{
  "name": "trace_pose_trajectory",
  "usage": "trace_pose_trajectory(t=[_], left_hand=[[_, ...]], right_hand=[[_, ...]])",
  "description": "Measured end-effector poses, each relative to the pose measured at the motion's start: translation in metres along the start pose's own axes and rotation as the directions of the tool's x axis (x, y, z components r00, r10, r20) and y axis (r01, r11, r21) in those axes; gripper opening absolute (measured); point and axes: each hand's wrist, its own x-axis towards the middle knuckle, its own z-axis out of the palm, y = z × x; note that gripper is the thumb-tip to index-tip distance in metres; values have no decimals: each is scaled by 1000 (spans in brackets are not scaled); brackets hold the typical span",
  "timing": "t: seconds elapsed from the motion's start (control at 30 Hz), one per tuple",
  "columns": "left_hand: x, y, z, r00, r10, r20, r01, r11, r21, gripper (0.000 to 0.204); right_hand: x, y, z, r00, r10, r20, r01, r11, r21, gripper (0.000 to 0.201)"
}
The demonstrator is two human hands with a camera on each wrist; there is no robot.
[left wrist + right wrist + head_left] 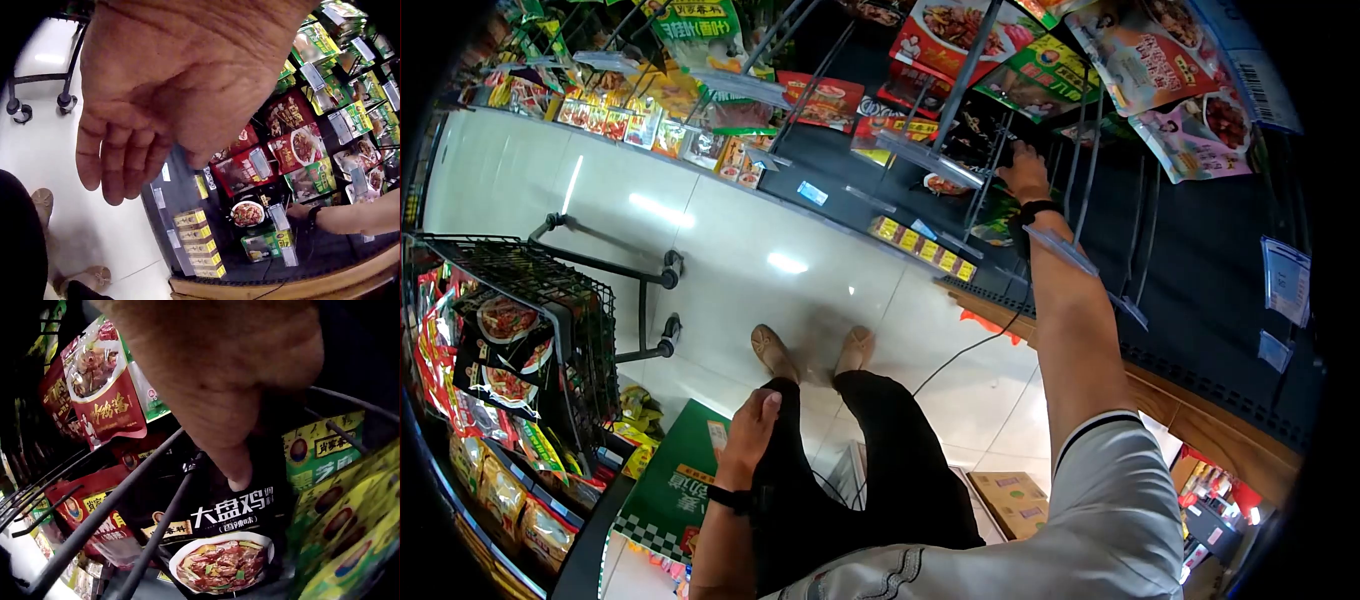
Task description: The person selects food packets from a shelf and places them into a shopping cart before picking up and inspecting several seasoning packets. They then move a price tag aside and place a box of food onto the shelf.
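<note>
My right hand (1025,174) reaches between the metal hooks of a shelf rack. In the right wrist view its thumb (239,478) lies over the front of a black seasoning packet (219,534), printed with a bowl of food and white characters. The other fingers are hidden behind the hand and packet, which it pinches near the top. Yellow-green packets (340,531) hang just beside it, and red packets (103,387) on the other side. Down by my left thigh, my left hand (750,430) hangs relaxed with its fingers (112,162) loosely extended, holding nothing.
Metal hooks (150,537) with price tags jut out around the right hand. A wire cart (590,340) filled with packets stands at the left. Small yellow boxes (922,248) line the shelf edge. A green box (675,480) and a brown carton (1010,500) stand near my legs.
</note>
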Motion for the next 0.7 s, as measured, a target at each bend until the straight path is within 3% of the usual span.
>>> trace_pose_trajectory(t=[0.07,0.2,0.3,0.43,0.53,0.7], left_hand=[[1,5,-5,998,45,31,-47,997,53,40],[3,-5,-2,996,80,32,-82,993,81,44],[-2,-2,-2,994,109,-13,-109,994,24,31],[-14,7,-10,997,74,31,-75,997,31,33],[-17,-14,-9,998,64,25,-65,998,12,35],[-31,-17,-20,994,-4,109,-3,998,61,39]], right_hand=[[10,12,18,999,-36,-6,36,998,50,67],[5,4,15,999,-40,6,40,998,39,43],[-8,-2,8,999,-43,23,40,992,116,30],[-27,-9,5,999,-34,-6,35,980,197,24],[-48,-9,6,992,-118,-42,122,987,108,22],[-78,-8,-5,987,-159,-32,162,955,246,16]])
